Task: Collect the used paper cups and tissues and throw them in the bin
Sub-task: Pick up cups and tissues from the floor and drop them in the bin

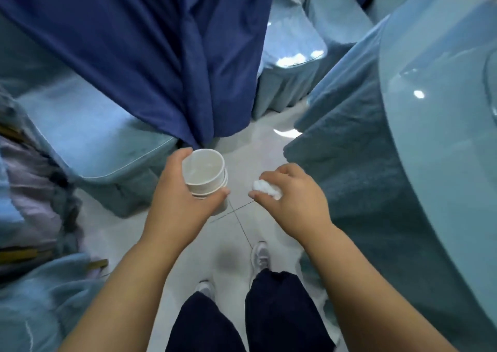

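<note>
Paper cups point(203, 172) – a nested stack of several, mouth up and tilted – sit just left of the frame's middle, gripped by the left hand point(177, 201) with thumb and fingers curled round the walls below the rims. At 3 o'clock from them, near but apart, the right hand point(293, 198) closes on a crumpled white tissue point(266, 189). The cups look light and thin-walled, so a hard squeeze would likely buckle them; holding mid-stack suits them. The tissue is soft and nearly weightless – best kept bunched against the palm. A dark blue cloth point(134, 42) hangs at 12 o'clock, a covered chair point(94, 142) stands at 9, a round table point(443, 136) at 3. No bin is in view.
</note>
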{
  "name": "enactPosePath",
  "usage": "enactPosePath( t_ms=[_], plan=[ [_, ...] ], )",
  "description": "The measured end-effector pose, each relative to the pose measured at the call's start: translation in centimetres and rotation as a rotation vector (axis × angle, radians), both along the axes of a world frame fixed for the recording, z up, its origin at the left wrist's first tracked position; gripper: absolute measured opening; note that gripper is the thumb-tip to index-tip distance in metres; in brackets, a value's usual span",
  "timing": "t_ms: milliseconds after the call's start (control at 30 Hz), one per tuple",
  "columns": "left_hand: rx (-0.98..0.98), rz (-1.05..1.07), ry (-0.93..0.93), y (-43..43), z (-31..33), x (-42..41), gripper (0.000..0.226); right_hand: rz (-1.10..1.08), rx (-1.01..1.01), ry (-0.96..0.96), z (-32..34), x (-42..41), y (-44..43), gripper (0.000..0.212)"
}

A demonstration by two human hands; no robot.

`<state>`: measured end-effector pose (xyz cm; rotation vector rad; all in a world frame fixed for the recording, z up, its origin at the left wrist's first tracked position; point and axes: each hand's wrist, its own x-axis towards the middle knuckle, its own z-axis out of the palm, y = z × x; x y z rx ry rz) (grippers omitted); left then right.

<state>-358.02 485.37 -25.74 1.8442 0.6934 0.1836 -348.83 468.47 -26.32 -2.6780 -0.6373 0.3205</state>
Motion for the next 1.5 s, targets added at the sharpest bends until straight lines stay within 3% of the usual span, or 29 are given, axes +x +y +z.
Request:
enactPosePath(
  t_ms=[367,800,1200,1500],
  plan=[
    [-0.032,-0.317,-0.201,-6.7,8.5,1.5,0.068,-0.440,0.181,-0.239,11.0,-5.3,-8.6,0.017],
    [-0.052,-0.679,-0.409,-23.7,17.4,-5.2,0.074,-0.866,0.284,-0.414,20.5,-20.1,-25.8,0.020],
    [-0.188,-1.044,-0.447,-42.9,20.2,-19.4,0.073,-1.301,0.361,-0.537,21.6,-41.2,-41.1,0.016],
    [-0.169,-1.327,-0.460,-57.8,21.1,-24.5,0.074,-1.591,0.365,-0.641,21.3,-50.6,-51.5,0.014]
  ],
)
